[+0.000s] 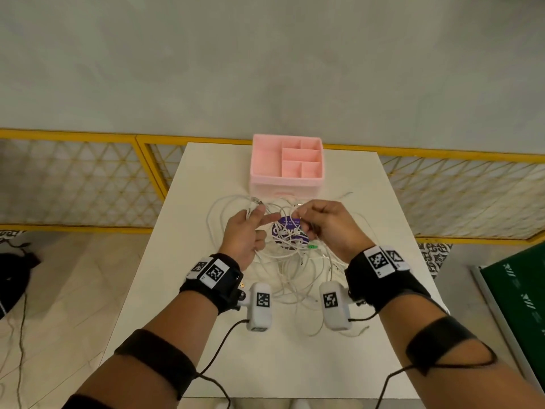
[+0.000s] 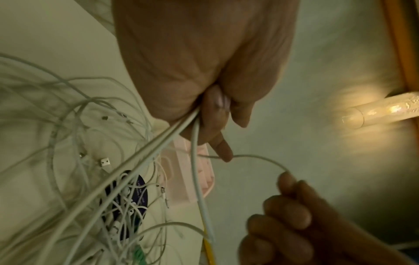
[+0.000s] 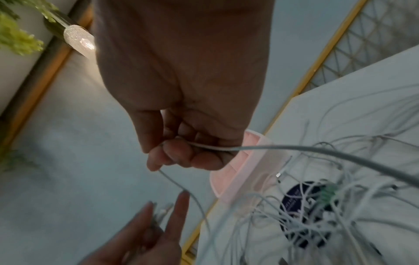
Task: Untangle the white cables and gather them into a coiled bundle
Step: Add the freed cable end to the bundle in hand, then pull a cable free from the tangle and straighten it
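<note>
A tangle of thin white cables lies on the white table, over a round purple sticker. My left hand is raised above the pile and grips several strands in its curled fingers, while its index finger points toward the right hand. My right hand pinches one thin cable between thumb and fingers. A short length of that cable arcs between the two hands. Several plugs show in the heap.
A pink compartment organiser stands at the table's far edge, just beyond the cables. Yellow lattice railing runs behind the table. A green board lies at the right and a dark object on the floor at the left.
</note>
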`<state>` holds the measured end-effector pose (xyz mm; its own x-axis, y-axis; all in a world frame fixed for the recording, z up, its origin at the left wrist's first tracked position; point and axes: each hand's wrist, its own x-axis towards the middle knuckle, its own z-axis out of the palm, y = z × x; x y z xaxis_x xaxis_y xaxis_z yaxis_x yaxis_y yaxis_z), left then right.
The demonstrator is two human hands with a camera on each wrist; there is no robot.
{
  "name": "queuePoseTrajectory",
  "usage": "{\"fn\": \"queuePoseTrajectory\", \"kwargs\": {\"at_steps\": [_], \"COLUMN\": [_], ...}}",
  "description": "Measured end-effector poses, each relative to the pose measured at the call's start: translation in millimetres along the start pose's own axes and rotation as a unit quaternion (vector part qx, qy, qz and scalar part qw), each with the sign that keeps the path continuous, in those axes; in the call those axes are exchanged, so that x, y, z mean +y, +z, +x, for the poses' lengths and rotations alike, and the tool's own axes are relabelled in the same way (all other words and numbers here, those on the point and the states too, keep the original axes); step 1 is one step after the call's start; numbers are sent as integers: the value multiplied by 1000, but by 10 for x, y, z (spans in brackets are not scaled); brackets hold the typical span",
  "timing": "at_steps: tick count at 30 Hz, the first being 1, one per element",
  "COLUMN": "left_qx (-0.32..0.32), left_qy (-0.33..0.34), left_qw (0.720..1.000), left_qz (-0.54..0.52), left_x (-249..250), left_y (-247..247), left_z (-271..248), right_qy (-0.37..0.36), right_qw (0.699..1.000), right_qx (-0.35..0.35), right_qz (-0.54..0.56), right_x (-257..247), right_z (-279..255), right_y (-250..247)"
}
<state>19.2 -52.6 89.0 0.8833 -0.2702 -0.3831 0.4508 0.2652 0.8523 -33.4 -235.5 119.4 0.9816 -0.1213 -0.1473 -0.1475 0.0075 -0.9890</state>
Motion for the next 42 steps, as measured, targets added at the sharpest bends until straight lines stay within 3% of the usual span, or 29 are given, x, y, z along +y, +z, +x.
{"fn": "queuePoseTrajectory", "kwargs": {"at_steps": [5,8,11,14,19,23,27,32,37,39,40,41,42], "left_qx": [-26,-28,-23,-51,-109,-84,-60,-18,14,22,18,9,-3], "left_qy": [1,28,43,51,41,36,14,17,21,2,-8,-17,-23], "left_qw": [999,996,993,989,978,982,980,984,997,999,1000,1000,999], "left_qz": [47,80,108,129,175,165,187,176,79,25,0,-22,-38], "left_x": [42,-31,-94,-126,-228,-340,-480,-519,-392,-311,-280,-245,-214], "left_y": [76,94,100,77,56,2,-112,-167,-234,-231,-228,-212,-191], "left_z": [-95,-108,-145,-197,-351,-416,-397,-338,-304,-319,-333,-356,-383], "right_qy": [50,91,143,196,231,209,143,76,116,166,211,277,346], "right_qw": [995,991,989,976,959,964,933,943,853,822,815,809,788], "right_qx": [-71,-77,-45,-81,-70,22,162,278,466,516,533,512,454], "right_qz": [-44,-62,-16,45,148,166,287,169,203,174,84,-73,-230], "right_x": [176,225,219,193,170,139,73,137,335,446,489,568,627], "right_z": [-115,-107,-76,-54,12,25,92,-65,-434,-596,-666,-740,-825], "right_y": [95,96,104,169,212,116,-234,-1042,-2078,-2399,-2493,-2589,-2622]}}
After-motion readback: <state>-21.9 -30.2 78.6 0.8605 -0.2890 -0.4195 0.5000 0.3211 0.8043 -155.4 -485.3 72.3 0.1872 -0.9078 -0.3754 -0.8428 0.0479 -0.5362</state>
